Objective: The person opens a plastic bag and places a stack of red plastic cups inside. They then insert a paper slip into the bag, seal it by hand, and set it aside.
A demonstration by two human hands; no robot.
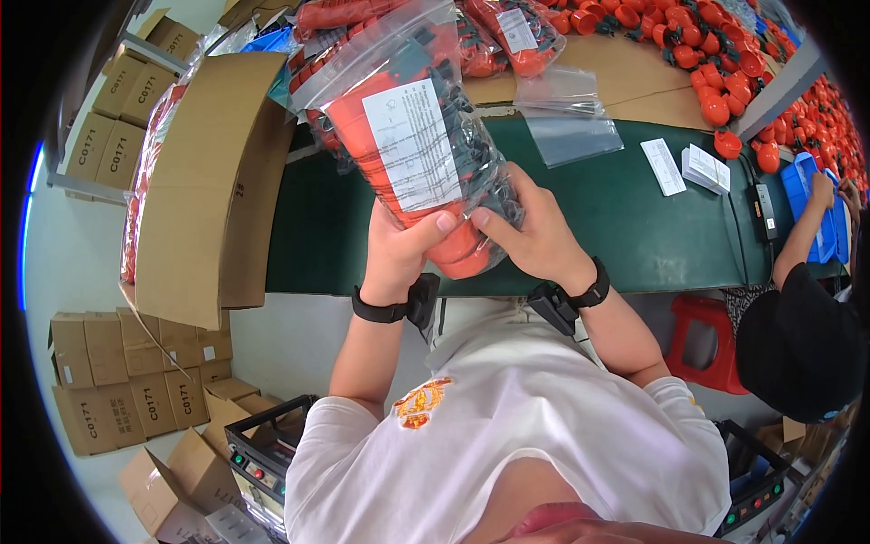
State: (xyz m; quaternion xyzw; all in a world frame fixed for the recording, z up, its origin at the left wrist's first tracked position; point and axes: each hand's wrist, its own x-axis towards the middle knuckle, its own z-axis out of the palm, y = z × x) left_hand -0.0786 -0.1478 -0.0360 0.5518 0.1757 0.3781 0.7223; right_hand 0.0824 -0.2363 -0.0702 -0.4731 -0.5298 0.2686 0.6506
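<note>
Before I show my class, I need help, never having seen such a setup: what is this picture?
There's no robot here, just a person's bare left hand and right hand, each wrist wearing a black strap. The one picture comes from a wide fisheye camera on that person's head, looking down, so straight edges bend near the rim. Both hands hold a clear bag packed with red and dark green pieces, a white label showing. On the green table lie flat clear bags and white cards; beyond is a heap of loose red parts. A cardboard box stands at the left; at the right, a co-worker's hand is at a blue tray.
</note>
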